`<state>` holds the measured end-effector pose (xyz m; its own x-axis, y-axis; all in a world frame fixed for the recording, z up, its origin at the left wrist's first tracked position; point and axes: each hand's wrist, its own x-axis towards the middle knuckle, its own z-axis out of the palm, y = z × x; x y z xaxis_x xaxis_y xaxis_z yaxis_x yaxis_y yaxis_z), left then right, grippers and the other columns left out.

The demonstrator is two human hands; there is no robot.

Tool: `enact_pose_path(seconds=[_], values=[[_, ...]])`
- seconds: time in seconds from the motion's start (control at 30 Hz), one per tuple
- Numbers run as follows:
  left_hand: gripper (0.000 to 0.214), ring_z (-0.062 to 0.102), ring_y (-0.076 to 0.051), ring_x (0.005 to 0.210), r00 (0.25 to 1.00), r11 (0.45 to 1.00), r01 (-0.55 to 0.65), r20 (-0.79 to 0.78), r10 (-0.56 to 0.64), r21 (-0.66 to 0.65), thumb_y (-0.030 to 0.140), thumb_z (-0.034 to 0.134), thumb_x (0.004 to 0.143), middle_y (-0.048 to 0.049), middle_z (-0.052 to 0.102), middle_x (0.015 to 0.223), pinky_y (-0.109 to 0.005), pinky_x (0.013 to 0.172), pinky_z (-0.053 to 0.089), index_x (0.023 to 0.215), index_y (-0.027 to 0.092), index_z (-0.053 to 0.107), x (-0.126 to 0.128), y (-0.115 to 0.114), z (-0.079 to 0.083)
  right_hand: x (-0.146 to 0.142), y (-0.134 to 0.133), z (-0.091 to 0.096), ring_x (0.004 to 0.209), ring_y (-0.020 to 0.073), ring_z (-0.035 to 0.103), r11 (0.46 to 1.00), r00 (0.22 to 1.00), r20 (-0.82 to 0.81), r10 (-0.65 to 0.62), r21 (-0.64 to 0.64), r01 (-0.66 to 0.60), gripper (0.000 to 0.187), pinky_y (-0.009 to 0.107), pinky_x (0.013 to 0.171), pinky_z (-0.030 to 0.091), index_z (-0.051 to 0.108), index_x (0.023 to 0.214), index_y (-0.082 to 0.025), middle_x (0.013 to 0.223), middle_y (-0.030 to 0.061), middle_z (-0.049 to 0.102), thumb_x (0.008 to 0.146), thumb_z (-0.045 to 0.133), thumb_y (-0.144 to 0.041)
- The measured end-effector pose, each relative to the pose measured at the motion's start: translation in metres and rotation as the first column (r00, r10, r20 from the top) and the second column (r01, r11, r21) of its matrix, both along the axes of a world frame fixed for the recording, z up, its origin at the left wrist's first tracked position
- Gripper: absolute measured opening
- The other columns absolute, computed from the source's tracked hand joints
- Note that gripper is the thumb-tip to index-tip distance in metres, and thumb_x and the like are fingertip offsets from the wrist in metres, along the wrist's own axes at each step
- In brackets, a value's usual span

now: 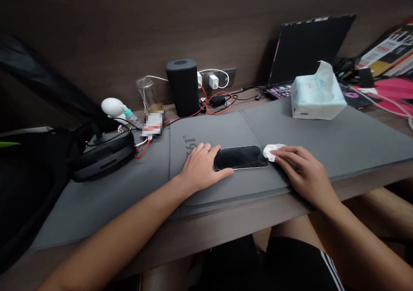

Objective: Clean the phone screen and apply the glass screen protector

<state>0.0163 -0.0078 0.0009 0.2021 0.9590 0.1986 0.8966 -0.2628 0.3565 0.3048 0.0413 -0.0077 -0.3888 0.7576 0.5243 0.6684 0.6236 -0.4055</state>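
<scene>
by the left hand [201,168], thumb and fingers astride it, the phone [242,157] is held at its left end; tissue [272,151] is pinched by the right hand [305,170] — beside the phone's right end. "61°" lettering [188,146] is shown on the mat [364,132] — pack [318,99] and laptop [311,50] are set behind.

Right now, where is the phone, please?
In the head view, the phone lies on the grey mat, just right of centre, between the left hand at one end and the white tissue in the right hand.
</scene>
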Motion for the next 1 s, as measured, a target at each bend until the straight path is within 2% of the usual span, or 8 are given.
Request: enact_pose_path(seconds=[0.17, 0.3, 0.53, 0.73, 0.83, 1.0], values=[[0.060, 0.054, -0.029, 0.101, 1.000, 1.000, -0.019, -0.012, 0.019, 0.009, 0.065, 0.060, 0.085, -0.0086, 0.063, 0.104, -0.043, 0.089, 0.049, 0.125, 0.020, 0.064, 0.000, 0.000, 0.001, 0.001, 0.001, -0.001, 0.098, 0.0282, 0.065, 1.000, 1.000, 0.015, 0.004, 0.004, -0.004, 0.024, 0.047, 0.089, 0.051, 0.071, 0.108, -0.026, 0.105, 0.0092, 0.066, 0.097, 0.052, -0.034], [0.062, 0.054, -0.029, 0.103, 1.000, 0.999, -0.030, 0.010, 0.029, 0.014, 0.063, 0.063, 0.084, -0.0091, 0.063, 0.106, -0.043, 0.090, 0.048, 0.125, 0.017, 0.064, 0.000, 0.001, 0.000, 0.002, 0.001, -0.002, 0.100, 0.0287, 0.065, 1.000, 1.000, 0.018, 0.006, -0.010, -0.006, 0.024, 0.048, 0.090, 0.051, 0.071, 0.108, -0.026, 0.106, 0.0095, 0.066, 0.098, 0.052, -0.034], [0.061, 0.055, -0.027, 0.101, 0.998, 0.999, -0.038, 0.045, 0.038, -0.010, 0.062, 0.066, 0.083, -0.0070, 0.064, 0.105, -0.042, 0.090, 0.048, 0.125, 0.019, 0.063, -0.001, 0.003, -0.002, 0.007, 0.004, -0.003, 0.100, 0.0280, 0.066, 0.999, 1.000, -0.023, 0.011, -0.034, -0.012, 0.023, 0.048, 0.090, 0.052, 0.071, 0.109, -0.029, 0.109, 0.0074, 0.066, 0.097, 0.053, -0.037], [0.060, 0.054, -0.026, 0.100, 0.996, 0.999, -0.019, 0.082, 0.022, -0.031, 0.061, 0.067, 0.083, -0.0063, 0.063, 0.103, -0.042, 0.091, 0.048, 0.126, 0.020, 0.063, -0.004, 0.004, -0.002, 0.012, 0.013, 0.014, 0.099, 0.0284, 0.066, 0.996, 0.998, -0.058, 0.019, -0.082, -0.024, 0.022, 0.048, 0.090, 0.052, 0.072, 0.104, -0.028, 0.106, 0.0079, 0.068, 0.095, 0.056, -0.040], [0.061, 0.054, -0.027, 0.100, 0.996, 0.999, -0.017, 0.082, 0.020, -0.042, 0.061, 0.066, 0.083, -0.0066, 0.063, 0.103, -0.042, 0.091, 0.047, 0.128, 0.020, 0.063, -0.005, 0.004, -0.002, 0.007, 0.015, 0.028, 0.101, 0.0272, 0.066, 0.991, 0.996, -0.025, 0.089, -0.095, -0.091, 0.021, 0.045, 0.090, 0.051, 0.071, 0.104, -0.027, 0.108, 0.0079, 0.068, 0.096, 0.055, -0.037], [0.059, 0.054, -0.026, 0.100, 0.996, 0.999, -0.020, 0.084, 0.023, -0.039, 0.059, 0.068, 0.083, -0.0065, 0.062, 0.103, -0.042, 0.091, 0.047, 0.128, 0.020, 0.062, -0.004, 0.003, -0.003, -0.010, 0.020, 0.043, 0.102, 0.0251, 0.063, 0.929, 0.933, 0.077, 0.350, -0.159, -0.335, 0.021, 0.042, 0.088, 0.050, 0.069, 0.109, -0.027, 0.113, 0.0081, 0.065, 0.099, 0.050, -0.031]])
